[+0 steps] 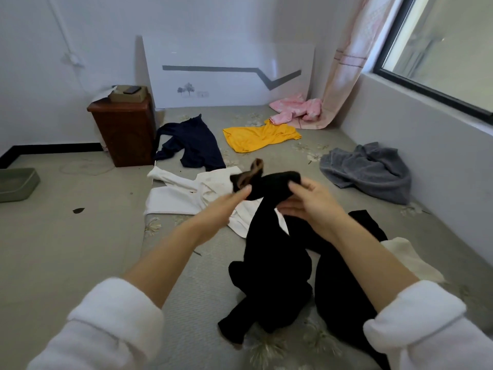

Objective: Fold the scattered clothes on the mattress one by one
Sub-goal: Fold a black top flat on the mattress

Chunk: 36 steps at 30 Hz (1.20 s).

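Note:
A black garment (269, 252) hangs lifted over the grey flowered mattress (186, 284), its lower part still bunched on the bed. My right hand (312, 204) grips its upper end. My left hand (226, 206) touches that same raised end with flat fingers; a brown lining shows there. Under and behind it lies a white garment (184, 193). Farther back lie a navy garment (192, 142), a yellow shirt (258, 137), a pink garment (296, 108) and, to the right, a grey garment (370, 172). Another pale piece (408, 257) lies beside my right forearm.
A brown wooden cabinet (125, 129) stands off the mattress's far left corner. A green tray (16, 182) sits on the floor at left. A white headboard panel (229, 73) leans on the far wall. A wall with a window (440, 49) and pink curtain (349, 62) borders the right.

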Tool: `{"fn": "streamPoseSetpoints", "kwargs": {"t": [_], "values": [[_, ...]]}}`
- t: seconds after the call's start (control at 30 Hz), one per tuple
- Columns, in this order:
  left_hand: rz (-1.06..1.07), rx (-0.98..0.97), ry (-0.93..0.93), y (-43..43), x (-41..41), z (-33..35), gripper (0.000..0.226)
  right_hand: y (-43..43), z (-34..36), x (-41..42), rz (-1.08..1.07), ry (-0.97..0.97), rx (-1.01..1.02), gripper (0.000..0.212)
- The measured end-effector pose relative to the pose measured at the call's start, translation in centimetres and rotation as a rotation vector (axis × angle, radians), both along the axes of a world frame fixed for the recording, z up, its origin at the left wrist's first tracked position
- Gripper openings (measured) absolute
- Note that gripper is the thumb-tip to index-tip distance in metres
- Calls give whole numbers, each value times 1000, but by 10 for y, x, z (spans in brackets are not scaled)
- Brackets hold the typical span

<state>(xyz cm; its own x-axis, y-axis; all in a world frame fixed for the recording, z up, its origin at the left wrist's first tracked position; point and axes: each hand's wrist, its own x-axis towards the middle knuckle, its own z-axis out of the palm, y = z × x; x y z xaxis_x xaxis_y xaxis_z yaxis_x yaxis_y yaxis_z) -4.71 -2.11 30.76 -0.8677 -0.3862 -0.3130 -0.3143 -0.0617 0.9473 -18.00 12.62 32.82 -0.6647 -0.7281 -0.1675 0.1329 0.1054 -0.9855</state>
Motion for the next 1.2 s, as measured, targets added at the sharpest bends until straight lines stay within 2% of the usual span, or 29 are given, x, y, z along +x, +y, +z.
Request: {"fn": "streamPoseSetpoints", "kwargs": {"t": [0.03, 0.1, 0.13, 0.23, 0.33, 0.4, 0.5, 0.57, 0.67, 0.73, 0.8, 0.83, 0.9, 1.0, 1.13, 1.17, 1.2], "values": [[-65, 55, -74, 2, 10, -20, 64, 2, 11, -2, -11, -8, -45, 19], [-179, 49, -172, 11, 25, -62, 88, 5, 31, -3, -14, -17, -109, 20], [-214, 29, -183, 17, 27, -78, 89, 6, 38, -3, -13, -27, -142, 21], [-227, -16, -143, 36, 20, -96, 58, 7, 57, -5, -15, -67, -236, 24], [-165, -3, -1, 42, 8, -100, 26, 11, 73, -14, -46, -91, -343, 26], [-30, -108, 36, 33, 4, -103, 22, 19, 81, -25, -118, -106, -406, 26], [61, -266, 123, 15, 3, -82, 23, 34, 85, -42, -277, -92, -439, 25], [80, -385, 186, 4, 2, -59, 23, 41, 74, -52, -358, -5, -276, 21], [57, -622, 249, -5, -5, -29, 20, 44, 34, -60, -308, 225, 223, 10], [13, -755, 274, -2, -11, -13, 16, 40, 8, -54, -212, 414, 486, 45], [-42, -849, 291, 5, -16, 1, 14, 31, -8, -34, -10, 505, 479, 75], [-82, -864, 291, 9, -19, 5, 14, 25, -16, -23, 132, 506, 424, 80], [-171, -870, 270, 18, -22, 10, 16, 13, -32, -2, 340, 437, 304, 66], [-220, -828, 287, 24, -16, 12, 17, 4, -49, 9, 307, 357, 221, 29], [28, -463, 303, -1, 14, -2, 20, 9, -32, 0, 377, 377, 181, 11], [91, -355, 248, -10, 24, -15, 25, 11, -27, -4, 397, 387, 162, 10], [135, -261, 162, -16, 34, -32, 30, 13, -20, -5, 405, 367, 135, 21]]}}
